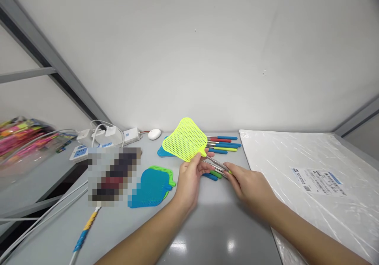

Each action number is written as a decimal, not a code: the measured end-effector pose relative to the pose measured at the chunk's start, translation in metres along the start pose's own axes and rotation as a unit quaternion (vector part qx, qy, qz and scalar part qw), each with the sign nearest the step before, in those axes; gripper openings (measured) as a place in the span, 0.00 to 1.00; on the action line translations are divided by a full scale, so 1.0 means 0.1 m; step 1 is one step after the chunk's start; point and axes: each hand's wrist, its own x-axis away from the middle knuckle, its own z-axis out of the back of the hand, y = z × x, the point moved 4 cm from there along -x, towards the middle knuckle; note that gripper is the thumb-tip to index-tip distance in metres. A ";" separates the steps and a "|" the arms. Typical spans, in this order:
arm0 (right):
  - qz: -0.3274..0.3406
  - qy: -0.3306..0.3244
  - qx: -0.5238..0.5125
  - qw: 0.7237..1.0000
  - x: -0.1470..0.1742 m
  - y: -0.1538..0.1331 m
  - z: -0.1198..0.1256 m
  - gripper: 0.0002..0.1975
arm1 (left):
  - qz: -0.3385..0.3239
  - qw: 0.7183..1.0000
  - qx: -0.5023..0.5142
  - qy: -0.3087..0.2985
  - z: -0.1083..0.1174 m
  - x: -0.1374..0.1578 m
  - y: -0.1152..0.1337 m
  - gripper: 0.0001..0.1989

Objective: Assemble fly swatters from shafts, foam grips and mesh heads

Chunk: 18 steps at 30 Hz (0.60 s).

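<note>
White plastic-wrapped package (319,225) along the right edge of the grey surface (213,225); banded cable sleeve (85,232) near the left edge. Right hand (251,182): fingers clamped on a metal rod (218,163). Left hand (190,176): thumb and forefinger pinched at the neck of a yellow swatter head (185,139), other fingers loosely curled. Yellow swatter head held above surface, mid-width, toward back edge. Left of left hand: blue swatter head (152,186) overlapping green swatter head (170,174). Along the back edge: coloured handles (229,144), round white case (154,134). Back left corner: power strip (79,152). Beyond: pale wall (207,60).

a table (213,221) bears swatter heads (151,186) and handles (227,149)
</note>
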 end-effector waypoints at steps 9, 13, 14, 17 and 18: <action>0.039 0.065 0.002 0.997 0.05 -0.07 0.05 0.16 | -0.023 0.998 -0.032 0.057 0.04 0.00 0.03 0.21; 0.069 0.104 -0.004 0.992 0.04 -0.05 0.08 0.15 | -0.058 0.996 -0.053 0.049 0.02 0.04 0.05 0.21; 0.081 0.122 -0.003 0.989 0.05 -0.04 0.09 0.14 | -0.061 0.996 -0.055 0.044 0.01 0.05 0.06 0.21; 0.119 0.205 0.015 0.971 0.08 -0.02 0.14 0.12 | -0.061 0.996 -0.051 0.030 -0.01 0.07 0.06 0.21; 0.129 0.234 0.026 0.963 0.10 -0.02 0.16 0.13 | -0.061 0.997 -0.048 0.024 -0.02 0.07 0.05 0.21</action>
